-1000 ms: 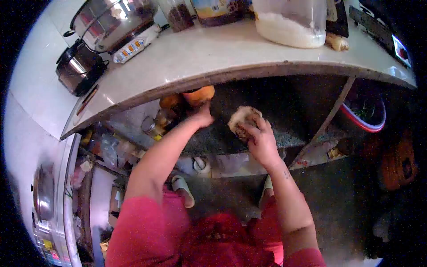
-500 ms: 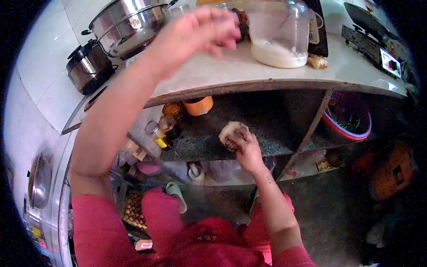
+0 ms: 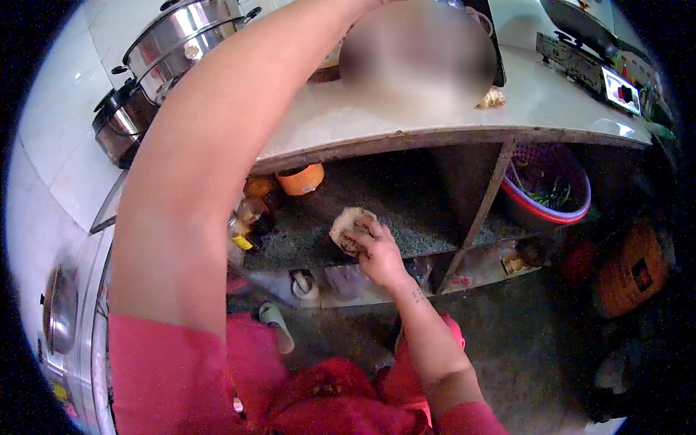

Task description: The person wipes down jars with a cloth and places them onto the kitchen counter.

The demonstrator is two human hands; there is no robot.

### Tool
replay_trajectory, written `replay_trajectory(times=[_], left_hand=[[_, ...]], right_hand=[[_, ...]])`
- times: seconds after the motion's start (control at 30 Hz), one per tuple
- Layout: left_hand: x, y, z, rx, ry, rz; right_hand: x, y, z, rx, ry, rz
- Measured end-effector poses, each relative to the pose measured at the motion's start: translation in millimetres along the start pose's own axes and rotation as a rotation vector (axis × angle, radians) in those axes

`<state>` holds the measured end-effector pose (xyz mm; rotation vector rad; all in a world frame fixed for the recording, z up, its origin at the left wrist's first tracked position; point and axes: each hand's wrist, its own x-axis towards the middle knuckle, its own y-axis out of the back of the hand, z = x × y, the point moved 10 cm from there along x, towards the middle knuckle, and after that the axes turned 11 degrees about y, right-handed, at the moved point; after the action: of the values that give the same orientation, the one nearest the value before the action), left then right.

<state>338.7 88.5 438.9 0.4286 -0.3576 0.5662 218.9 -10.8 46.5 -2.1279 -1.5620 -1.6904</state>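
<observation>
On the dark shelf below the counter, my right hand (image 3: 380, 257) presses a pale cloth (image 3: 344, 221) with dark smudges, its fingers bent over it. My left arm stretches up across the counter. At the top edge of the head view, only a sliver of my left hand (image 3: 371, 3) shows, and its fingers are hidden. It is nearest to the large clear jar (image 3: 417, 61), which is heavily blurred here. Left of the cloth stand an orange container (image 3: 301, 179) and several small jars (image 3: 251, 210), partly behind my arm.
A steel pot (image 3: 185, 43) and a dark cooker (image 3: 125, 119) stand on the counter (image 3: 319, 116) at left. Ginger (image 3: 491, 98) lies beside the jar. At right are a stove (image 3: 580, 65) and a basket with greens (image 3: 547, 210). A wooden divider (image 3: 484, 217) splits the shelf.
My left hand has gone up and right toward the jar, almost out of view. My right hand stays on the cloth; the whole view has shifted a little.
</observation>
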Motion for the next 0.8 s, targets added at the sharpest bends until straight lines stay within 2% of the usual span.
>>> replay_trajectory(times=[0.1, 0.2, 0.27, 0.33, 0.37, 0.4, 0.47, 0.5, 0.53, 0.57, 0.7, 0.8], left_hand=[[-29.6, 11.7, 15.1, 0.203, -0.021, 0.187], [-101.1, 9.9, 46.0, 0.130, -0.043, 0.129], [-161.7, 20.5, 67.0, 0.214, -0.095, 0.340], [-218.4, 49.7, 83.3, 0.126, -0.210, 0.378], [-247.3, 65.6, 84.4, 0.156, -0.284, 0.330], [-276.9, 81.2, 85.2, 0.182, -0.358, 0.280], [-342.3, 43.6, 82.3, -0.038, -0.240, 0.378], [-363.1, 38.0, 70.6, -0.016, -0.192, 0.404], [-384.0, 32.5, 58.8, 0.007, -0.143, 0.429], [-401.4, 32.9, 43.8, 0.137, -0.092, 0.440], [-440.8, 34.6, -19.5, 0.777, 0.102, 0.479], [-441.6, 40.9, -70.7, 0.773, 0.083, 0.616]], right_hand=[[0.0, -0.1, 6.4, 0.060, -0.049, -0.011], [-3.4, -5.1, 12.0, 0.024, -0.052, 0.004], [-2.3, -3.8, 8.2, 0.063, -0.048, 0.002], [-0.2, -3.0, 6.3, 0.031, -0.046, 0.000], [-3.7, -9.8, 13.5, 0.029, -0.046, 0.001], [-5.0, -15.4, 26.6, 0.430, -0.214, 0.080], [-0.2, 1.1, 12.8, 0.176, -0.082, 0.134], [1.1, 9.2, 5.8, 0.042, -0.028, 0.170], [0.4, 3.1, 17.1, 0.101, -0.090, 0.119], [-2.2, -2.5, 29.9, 0.159, -0.151, 0.068], [1.1, 16.5, 37.4, 0.086, -0.193, 0.159], [1.5, 21.3, 47.9, 0.152, -0.327, 0.261]])
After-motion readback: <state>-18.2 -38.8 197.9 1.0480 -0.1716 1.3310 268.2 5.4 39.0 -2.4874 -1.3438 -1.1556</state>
